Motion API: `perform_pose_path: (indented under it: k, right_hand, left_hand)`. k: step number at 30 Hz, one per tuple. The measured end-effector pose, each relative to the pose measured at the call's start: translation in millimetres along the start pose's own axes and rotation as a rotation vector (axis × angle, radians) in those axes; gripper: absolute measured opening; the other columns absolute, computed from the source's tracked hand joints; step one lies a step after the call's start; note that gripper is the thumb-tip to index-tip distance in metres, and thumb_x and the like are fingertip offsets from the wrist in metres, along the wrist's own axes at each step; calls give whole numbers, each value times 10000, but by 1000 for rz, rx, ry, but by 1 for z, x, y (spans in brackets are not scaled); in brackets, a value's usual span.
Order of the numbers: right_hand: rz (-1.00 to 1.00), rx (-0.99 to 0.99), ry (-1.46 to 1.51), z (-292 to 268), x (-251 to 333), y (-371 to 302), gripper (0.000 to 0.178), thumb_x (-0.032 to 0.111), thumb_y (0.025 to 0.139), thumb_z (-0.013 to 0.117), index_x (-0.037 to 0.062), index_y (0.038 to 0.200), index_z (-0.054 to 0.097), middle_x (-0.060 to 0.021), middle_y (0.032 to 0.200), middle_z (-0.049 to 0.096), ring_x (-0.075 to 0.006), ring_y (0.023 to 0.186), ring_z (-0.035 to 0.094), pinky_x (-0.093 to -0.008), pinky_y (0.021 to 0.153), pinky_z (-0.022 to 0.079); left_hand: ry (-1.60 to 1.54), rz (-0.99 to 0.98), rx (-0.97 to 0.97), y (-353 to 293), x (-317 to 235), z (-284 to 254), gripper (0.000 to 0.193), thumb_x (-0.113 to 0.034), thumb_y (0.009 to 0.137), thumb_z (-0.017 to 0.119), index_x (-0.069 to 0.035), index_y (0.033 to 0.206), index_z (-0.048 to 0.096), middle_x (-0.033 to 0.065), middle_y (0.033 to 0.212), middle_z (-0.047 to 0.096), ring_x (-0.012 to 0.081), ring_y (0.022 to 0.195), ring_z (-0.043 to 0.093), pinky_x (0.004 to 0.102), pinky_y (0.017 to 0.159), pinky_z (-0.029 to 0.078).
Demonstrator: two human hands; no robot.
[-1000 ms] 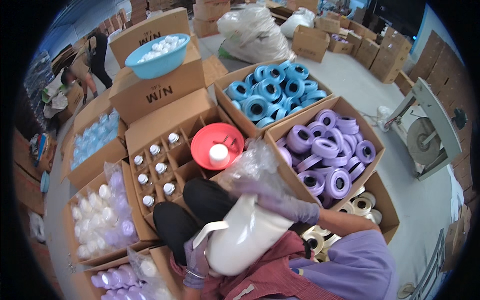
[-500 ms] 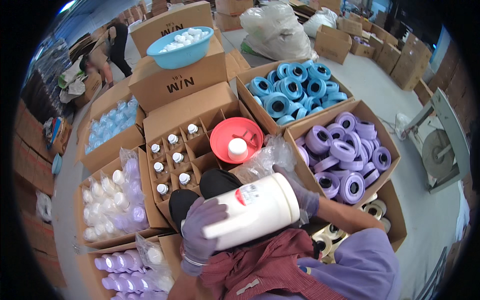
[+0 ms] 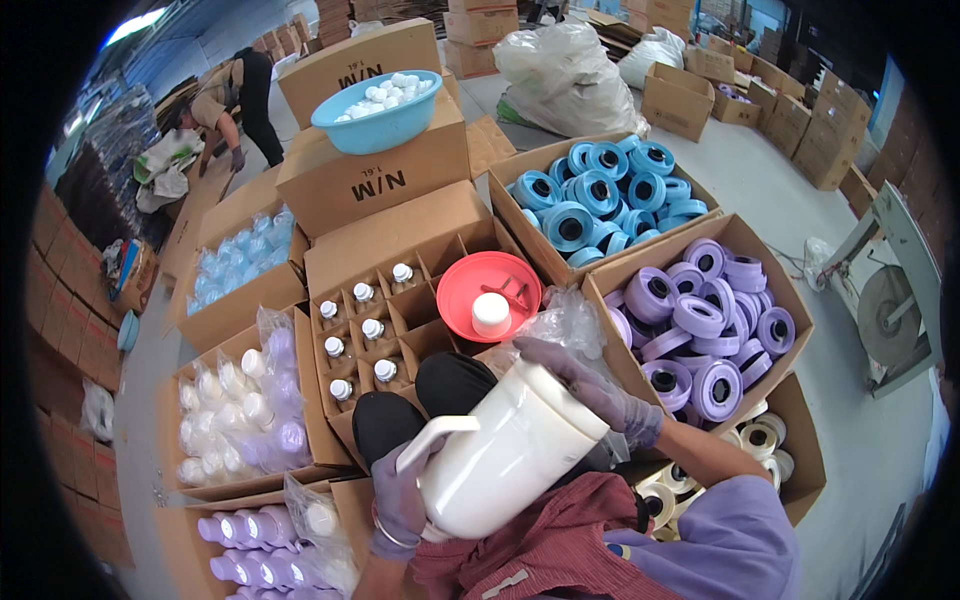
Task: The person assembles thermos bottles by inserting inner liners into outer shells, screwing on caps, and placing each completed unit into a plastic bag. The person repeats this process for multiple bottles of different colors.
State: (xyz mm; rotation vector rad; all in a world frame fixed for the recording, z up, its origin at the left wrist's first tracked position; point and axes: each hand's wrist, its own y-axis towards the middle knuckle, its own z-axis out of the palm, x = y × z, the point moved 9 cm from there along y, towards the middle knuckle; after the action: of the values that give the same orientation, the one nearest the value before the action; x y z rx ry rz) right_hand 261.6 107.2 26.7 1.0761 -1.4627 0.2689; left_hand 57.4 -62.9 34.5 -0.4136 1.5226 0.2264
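A glossy white jug [image 3: 510, 455] with a loop handle [image 3: 440, 432] lies tilted across my lap, its open-looking end toward the upper right. My left hand [image 3: 402, 500], in a thin greyish-purple glove, is wrapped round its lower end below the handle. My right hand [image 3: 590, 388], gloved alike, is closed over the upper end. Just beyond my knees sits a red bowl [image 3: 462, 285] holding a white cap [image 3: 491, 313] and a small metal tool [image 3: 515, 290]. Crumpled clear plastic [image 3: 570, 325] lies beside the bowl, close to my right hand.
A divided carton [image 3: 375, 255] holds several white-capped bottles [image 3: 372, 329]. Around it stand boxes of blue rings [image 3: 570, 225], purple rings [image 3: 700, 317], cream rings [image 3: 760, 437], wrapped white cups [image 3: 215, 420] and purple parts [image 3: 255, 525]. A blue basin [image 3: 375, 130] holds white caps. Another person [image 3: 235, 95] bends at far left.
The jug has turned: its handle now shows at the left and the red-marked label is out of sight. Its right end has risen, with my right hand moved onto it.
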Motion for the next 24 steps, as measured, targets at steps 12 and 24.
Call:
perform_pose_path:
  k: [12, 24]
  right_hand:
    - [792, -247, 1007, 36, -25, -14, 474, 430, 1032, 464, 99, 1369, 504, -121, 1235, 630, -236, 1131, 628, -376, 1034, 471]
    - [684, -134, 661, 30, -19, -8, 670, 495, 1004, 441, 90, 1521, 304, -128, 1519, 346, -269, 1449, 284, -380, 1189, 248]
  left_hand:
    - [579, 676, 94, -10, -47, 21, 418, 26, 642, 611, -58, 1034, 729, 123, 1097, 715, 279, 1138, 643, 454, 1084, 404]
    - [690, 758, 142, -7, -65, 32, 351, -31, 642, 672, -66, 986, 728, 83, 1130, 714, 275, 1102, 660, 454, 1071, 417]
